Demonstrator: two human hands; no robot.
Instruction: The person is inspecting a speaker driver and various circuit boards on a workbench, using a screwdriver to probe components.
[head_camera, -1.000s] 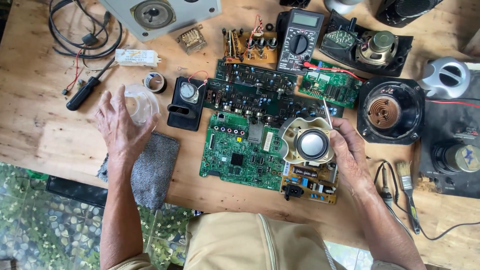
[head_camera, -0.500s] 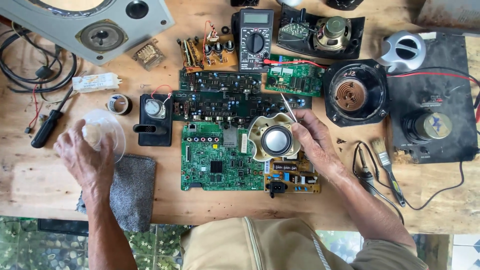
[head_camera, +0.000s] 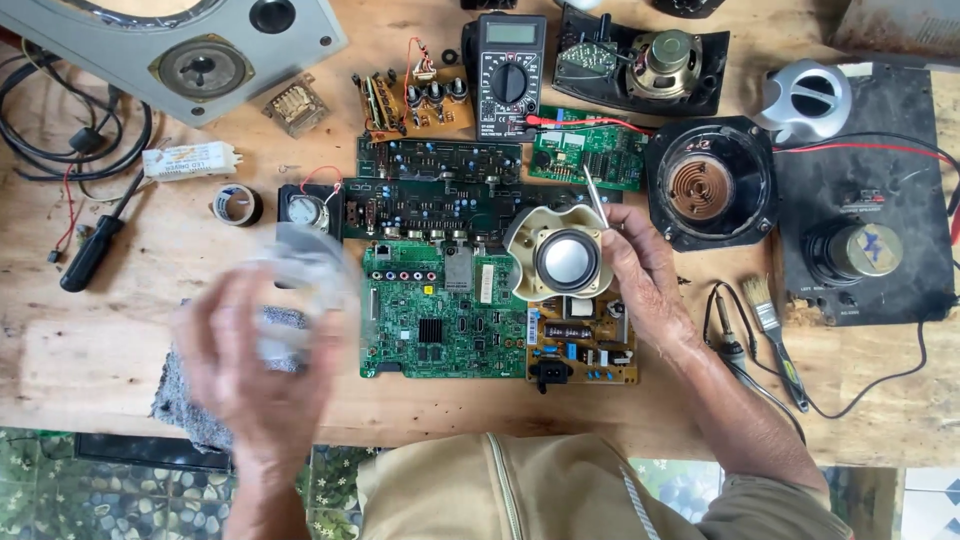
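My left hand (head_camera: 255, 375) is blurred with motion above the grey cloth (head_camera: 185, 400); it grips a clear round plastic dish (head_camera: 300, 275), held over the table's left side beside the green circuit board (head_camera: 440, 310). My right hand (head_camera: 640, 275) rests on the boards at the centre, holding a small cream-framed speaker (head_camera: 560, 255) with a thin metal tool (head_camera: 595, 195) sticking up between its fingers. The speaker lies over the green board and a yellow board (head_camera: 585, 345).
Around lie a multimeter (head_camera: 508, 75), dark long boards (head_camera: 440, 205), black speakers (head_camera: 710, 185), a grey speaker panel (head_camera: 180, 50), a tape roll (head_camera: 237, 204), a screwdriver (head_camera: 95, 245), a brush (head_camera: 775, 335), a soldering iron (head_camera: 735, 350) and cables (head_camera: 60, 135) on the wooden table (head_camera: 90, 350).
My left hand has carried the clear dish to the right and nearer to me, toward the green board. My right hand stays on the small speaker. The view has shifted.
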